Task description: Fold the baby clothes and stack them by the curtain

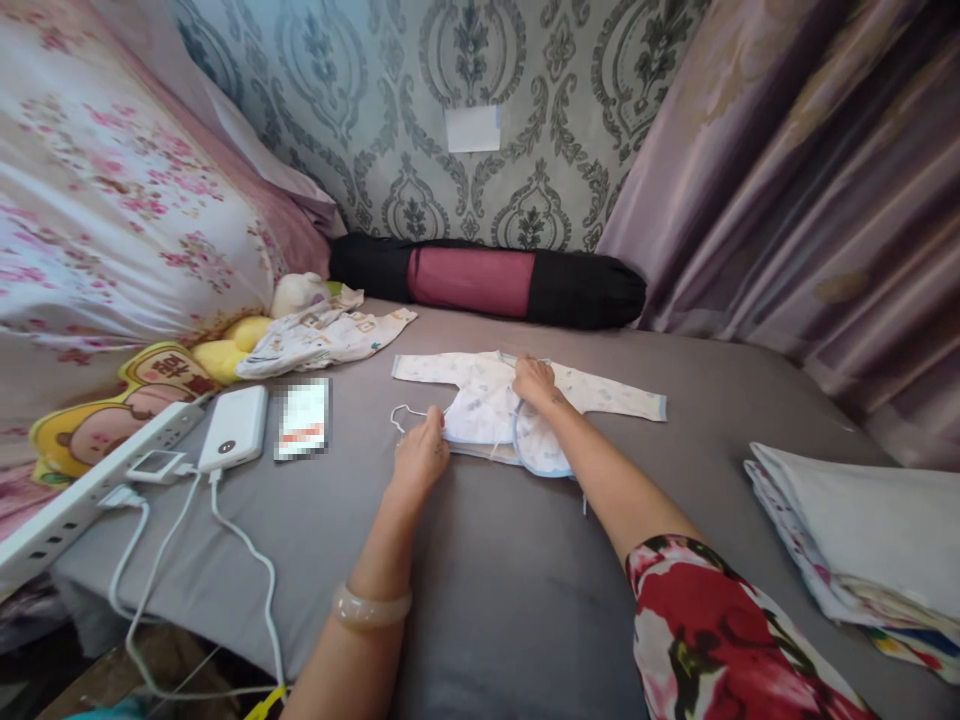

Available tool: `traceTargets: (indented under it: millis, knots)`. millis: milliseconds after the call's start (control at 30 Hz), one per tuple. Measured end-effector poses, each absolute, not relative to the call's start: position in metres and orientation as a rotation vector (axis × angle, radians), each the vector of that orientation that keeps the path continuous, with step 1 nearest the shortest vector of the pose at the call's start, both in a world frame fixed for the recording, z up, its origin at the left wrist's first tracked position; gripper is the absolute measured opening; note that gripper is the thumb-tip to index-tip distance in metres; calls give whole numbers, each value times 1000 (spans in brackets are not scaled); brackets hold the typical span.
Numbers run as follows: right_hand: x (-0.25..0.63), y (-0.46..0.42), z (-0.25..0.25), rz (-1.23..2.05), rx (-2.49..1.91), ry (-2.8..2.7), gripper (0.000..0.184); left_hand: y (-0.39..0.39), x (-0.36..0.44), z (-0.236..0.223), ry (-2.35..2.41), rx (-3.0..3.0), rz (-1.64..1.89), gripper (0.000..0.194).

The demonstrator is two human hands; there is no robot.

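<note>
A small white baby wrap shirt [480,400] with pale blue trim lies spread on the grey sheet, both sleeves stretched out sideways. Near its lower left corner, my left hand [422,450] is closed on the edge of the shirt. A thin white tie string loops out just beyond that hand. My right hand [534,382] is closed on the front panel near the neckline, its fingertips partly hidden. Another tie hangs below the hem on the right.
At left lie a power strip [97,480], a white power bank [235,428] with cables, a blurred card [302,420], toys and a crumpled printed garment [322,338]. A black and maroon roll [472,280] lies along the wall. Folded cloths [862,520] sit at right.
</note>
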State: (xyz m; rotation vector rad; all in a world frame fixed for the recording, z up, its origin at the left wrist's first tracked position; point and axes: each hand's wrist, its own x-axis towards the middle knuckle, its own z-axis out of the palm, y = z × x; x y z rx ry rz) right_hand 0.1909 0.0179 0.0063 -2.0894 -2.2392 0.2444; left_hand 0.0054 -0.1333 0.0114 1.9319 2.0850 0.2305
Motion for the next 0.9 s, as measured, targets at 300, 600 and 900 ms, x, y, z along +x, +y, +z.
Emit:
traceTargets:
  millis: [300, 600, 900]
  knots:
    - [197, 19, 8, 286, -2114, -2241, 45, -132, -1, 11, 2087, 1920, 109, 26]
    - [201, 46, 21, 430, -2084, -2249, 25, -131, -11, 9, 1950, 1854, 271, 20]
    - [169, 78, -4, 349, -1942, -2223, 38, -124, -8, 12, 2019, 1668, 414, 44]
